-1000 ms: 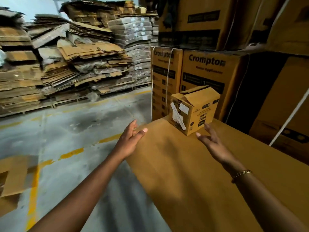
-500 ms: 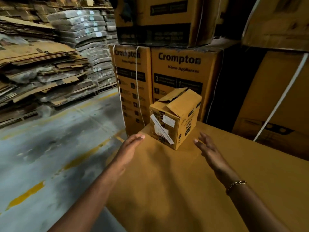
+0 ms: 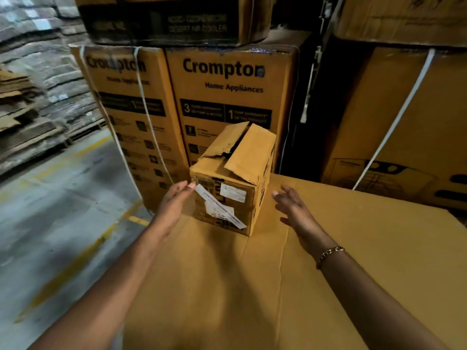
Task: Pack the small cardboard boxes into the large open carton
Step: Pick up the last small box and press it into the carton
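Warehouse aisle, dim and amber-lit; grey concrete floor (image 3: 58, 223) with worn yellow lines on the left, a broad flat cardboard surface (image 3: 252, 286) filling the near foreground. Two bare forearms reaching forward across that surface. Left hand (image 3: 177, 200) flat, fingers together and extended, fingertips touching the near left corner of the small cardboard box (image 3: 232, 183) beside a strip of peeling white tape (image 3: 222, 210); not closed around anything. Right hand (image 3: 293, 208) spread wide, fingers apart, palm turned toward the box's right side, just beside it and not touching; holding nothing. A gold chain bracelet (image 3: 329, 255) on the right wrist.

Small cardboard box upright on the far part of the surface, between the two hands, turned corner-on to the camera. Top flaps loose and partly raised, one torn along its edge, a dark gap between them. White labels on the near face, print too blurred to read.

Directly behind, two tall cartons side by side, printed "Crompton Home Appliances" (image 3: 227, 79), the left one (image 3: 126, 109) bound with white strapping. A darker carton (image 3: 166, 18) stacked across their tops. To the right, past a dark gap, another large strapped carton (image 3: 404, 122), one more above it. Far left, blurred stacks of flattened cardboard (image 3: 30, 102) on pallets.
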Demonstrator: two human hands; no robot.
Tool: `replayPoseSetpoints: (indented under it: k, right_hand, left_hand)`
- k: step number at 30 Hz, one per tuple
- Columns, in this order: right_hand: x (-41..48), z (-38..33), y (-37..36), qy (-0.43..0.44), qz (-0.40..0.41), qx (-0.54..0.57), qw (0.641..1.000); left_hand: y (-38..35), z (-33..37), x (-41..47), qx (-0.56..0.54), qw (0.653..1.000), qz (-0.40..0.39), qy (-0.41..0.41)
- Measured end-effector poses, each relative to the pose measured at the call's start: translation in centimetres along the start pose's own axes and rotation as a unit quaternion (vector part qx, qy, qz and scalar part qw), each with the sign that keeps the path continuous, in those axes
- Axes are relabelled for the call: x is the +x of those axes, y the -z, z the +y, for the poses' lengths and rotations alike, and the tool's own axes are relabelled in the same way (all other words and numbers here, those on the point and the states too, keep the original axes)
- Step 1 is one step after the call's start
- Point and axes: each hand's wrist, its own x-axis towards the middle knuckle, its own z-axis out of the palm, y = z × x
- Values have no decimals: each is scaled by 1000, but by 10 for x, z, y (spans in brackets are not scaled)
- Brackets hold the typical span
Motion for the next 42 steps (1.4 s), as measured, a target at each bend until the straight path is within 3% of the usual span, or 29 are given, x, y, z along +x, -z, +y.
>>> replayPoseSetpoints:
  k: [8,15,18,25,29,33,36,42]
  right_hand:
    - [80,-24,-48,-77,94,38,992]
    - [127,-33,-73,-158,128,112,973]
    - [136,-33,-78,-173,141,158,962]
    - [140,-17,-83,-169,147,196,955]
    - [125,-19,-78,-145,133,193,961]
    - [86,-21,-63,-64,150,152,975]
    - [40,-18,-47,-16,172,108,979]
    - [-85,-7,0,3,208,96,974]
  left_hand:
    - [-2,29,127,-52,993,-86,60]
    - [-19,40,191,-7,959,-246,140]
    - [-26,23,200,-2,949,-255,183]
    - [-31,5,215,-6,947,-257,193]
    - [-27,19,190,-36,949,-263,171]
    - [-30,28,133,-110,951,-259,129]
    - [-38,29,84,-160,940,-279,110]
    - [-81,19,-18,-147,935,-317,60]
